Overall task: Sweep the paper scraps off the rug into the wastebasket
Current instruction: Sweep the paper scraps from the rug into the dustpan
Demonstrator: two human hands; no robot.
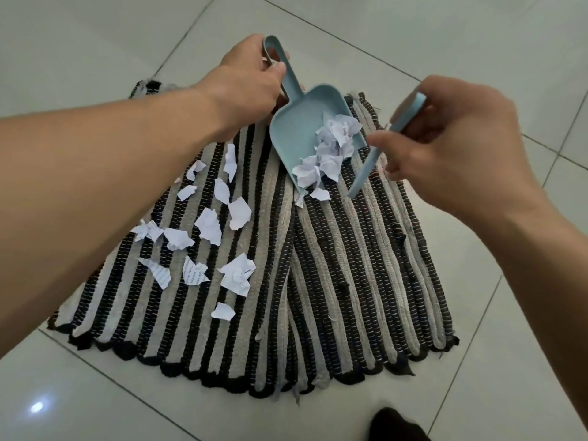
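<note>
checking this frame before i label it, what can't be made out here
Head view only:
- Wastebasket: not in the picture.
- Brush: its bristles are blurred and partly behind the right hand.
- Dustpan handle: its middle is covered by the left hand.
- Print on the paper scraps: too small to read.
- Dark shape at the bottom edge: cut off.

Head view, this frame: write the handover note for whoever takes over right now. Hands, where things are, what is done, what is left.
Left hand: closed on the handle of the blue dustpan, which rests tilted on the striped rug.
Right hand: holds the blue brush just beside the pan's mouth.
Done: a heap of scraps in the pan; the rug's right half looks swept.
Left: one scrap at the pan's lip and the loose scraps scattered over the rug's left half. Then empty the pan; the wastebasket is not in view.
</note>
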